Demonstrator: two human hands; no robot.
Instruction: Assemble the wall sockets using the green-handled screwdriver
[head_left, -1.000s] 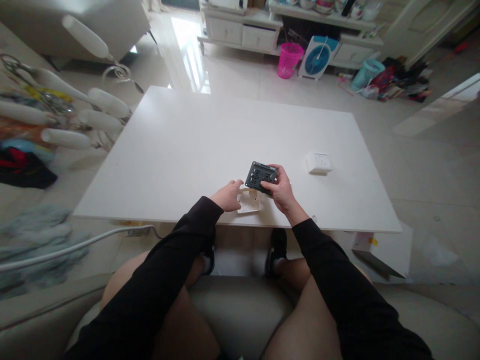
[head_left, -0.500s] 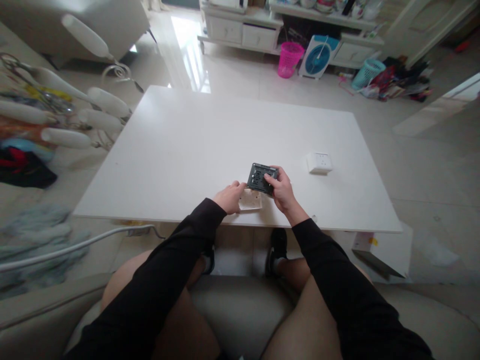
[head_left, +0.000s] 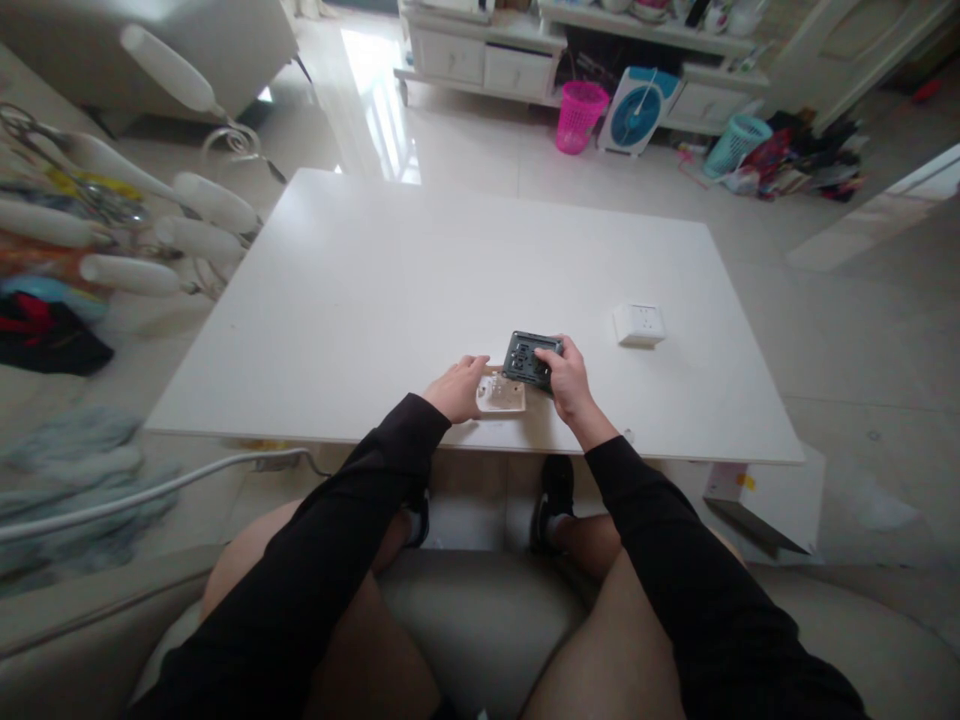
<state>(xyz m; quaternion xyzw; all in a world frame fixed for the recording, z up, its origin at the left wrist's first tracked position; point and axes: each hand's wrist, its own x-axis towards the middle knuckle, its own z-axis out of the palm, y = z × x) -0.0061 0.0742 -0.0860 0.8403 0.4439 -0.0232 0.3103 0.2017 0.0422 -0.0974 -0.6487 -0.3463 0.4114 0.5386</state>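
Observation:
My right hand (head_left: 571, 380) grips a dark wall-socket panel (head_left: 525, 362), its thumb pressed on the panel's face. The panel is held tilted above the table, over the upper right edge of a white open socket back box (head_left: 501, 393). My left hand (head_left: 459, 388) is closed round the left side of that box, with its fingers on the far edge. The box's inside faces up, and the panel hides its upper right corner. Farther right on the table stands an assembled white wall socket (head_left: 639, 325), apart from both hands.
The white table (head_left: 375, 290) has its front edge (head_left: 390, 442) just before my knees. A small round thing (head_left: 628, 436) lies near that edge. Lamp arms (head_left: 217, 205) reach to the table's left side. Beyond are a pink basket (head_left: 581, 118) and a blue fan (head_left: 637, 112).
The dark panel has moved slightly right with my right hand, showing more of the back box. My left fingers have come away from the panel's corner, and the box sits slightly farther from me.

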